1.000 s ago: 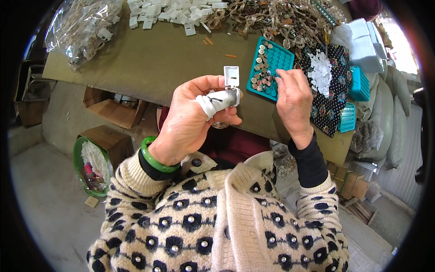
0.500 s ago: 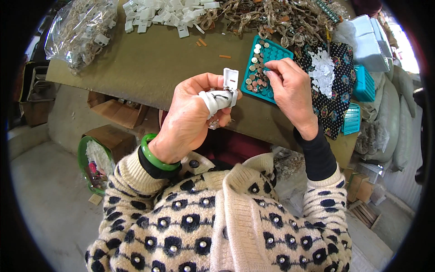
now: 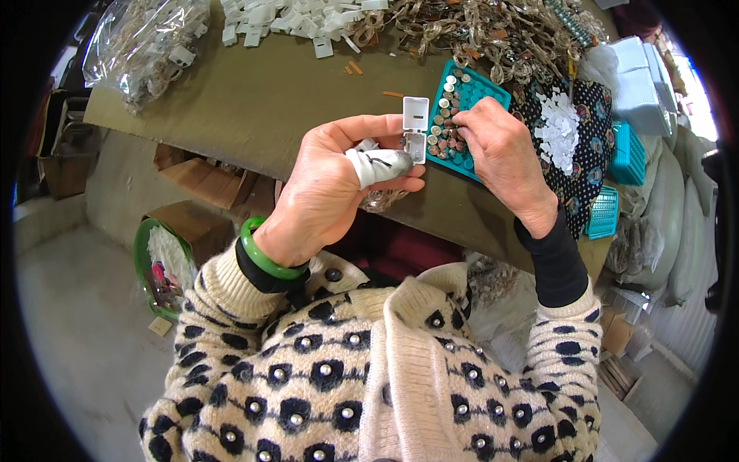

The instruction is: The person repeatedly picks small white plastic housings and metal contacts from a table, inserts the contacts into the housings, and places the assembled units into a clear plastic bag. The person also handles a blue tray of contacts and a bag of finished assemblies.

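Note:
My left hand (image 3: 319, 173) grips a small white hinged plastic case (image 3: 416, 115) with its lid swung up. Its lower half looks like a shallow box; I cannot make out anything inside. A whitish wrap, grey and worn at the tip, covers one finger (image 3: 379, 165) of this hand. My right hand (image 3: 504, 154) is over the teal tray (image 3: 483, 90), thumb and forefinger pinched together among small round metal discs (image 3: 436, 131) that look like button cells. Whatever lies between those fingertips is hidden. The discs sit mostly along the tray's left side.
White plastic cases (image 3: 300, 23) are heaped at the far edge, beside bundles of coiled wire (image 3: 469, 31). A clear bag (image 3: 146, 54) stands far left. White flakes (image 3: 560, 127) lie on dark patterned cloth (image 3: 593, 165) at right, near more teal trays (image 3: 629, 154).
My left hand has turned the case, so its inside now faces up more fully, and moved it slightly right, closer to the tray. My right fingertips stay at the discs, pinched closer.

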### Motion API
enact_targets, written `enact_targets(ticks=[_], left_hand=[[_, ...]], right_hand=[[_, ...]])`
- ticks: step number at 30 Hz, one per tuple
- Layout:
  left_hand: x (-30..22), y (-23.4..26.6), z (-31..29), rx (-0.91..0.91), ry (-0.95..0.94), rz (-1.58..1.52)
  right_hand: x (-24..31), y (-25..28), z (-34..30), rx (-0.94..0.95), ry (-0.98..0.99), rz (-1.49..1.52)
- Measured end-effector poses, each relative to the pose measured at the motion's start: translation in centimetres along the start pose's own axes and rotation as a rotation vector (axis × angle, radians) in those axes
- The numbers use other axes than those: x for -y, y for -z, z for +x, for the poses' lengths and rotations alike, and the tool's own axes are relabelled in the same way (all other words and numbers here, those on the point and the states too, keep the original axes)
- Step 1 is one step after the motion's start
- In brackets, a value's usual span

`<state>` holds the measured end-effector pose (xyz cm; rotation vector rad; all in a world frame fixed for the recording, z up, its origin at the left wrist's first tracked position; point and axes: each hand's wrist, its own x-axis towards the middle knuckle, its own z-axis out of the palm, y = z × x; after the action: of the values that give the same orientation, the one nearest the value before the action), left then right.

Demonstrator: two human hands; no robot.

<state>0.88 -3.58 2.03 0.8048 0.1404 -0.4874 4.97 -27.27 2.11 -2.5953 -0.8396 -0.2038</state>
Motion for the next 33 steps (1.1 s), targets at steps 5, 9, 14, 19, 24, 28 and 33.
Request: enact_targets(ticks=[5,9,14,19,24,28,33], left_hand=[[0.2,-0.2,-0.1,-0.019,-0.069,0.021],[0.1,-0.3,0.1,-0.067,-0.106,0.145],[0.3,-0.7,0.2,-0.071,-0.159,0.218],[0.2,-0.6,-0.2,-0.067,-0.149,0.201],[0.2,-0.5,-0.4,-0.035,-0.175,0.216],[0.1,0.0,-0.7,0.018,-0.178,0.224],[0.6,0.4,-0.6,0.015,-0.124,0.187]], right_hand=[[0.5,0.2,0.6,0.024,-0.096,-0.011],[3.1,-0.1,0.6,-0.199,-0.102,0.169],[6.4,-0.4,0.7,-0.333,0.144,0.079],[8.1,-0.1,0.7,-0.309,0.070,0.142],[8.1,0.0,0.7,-0.336,0.020,0.189],[8.4,-0.5,0.3,-0.340,-0.011,0.231],[9.1,-1.0,-0.2,-0.376,-0.018,0.196]])
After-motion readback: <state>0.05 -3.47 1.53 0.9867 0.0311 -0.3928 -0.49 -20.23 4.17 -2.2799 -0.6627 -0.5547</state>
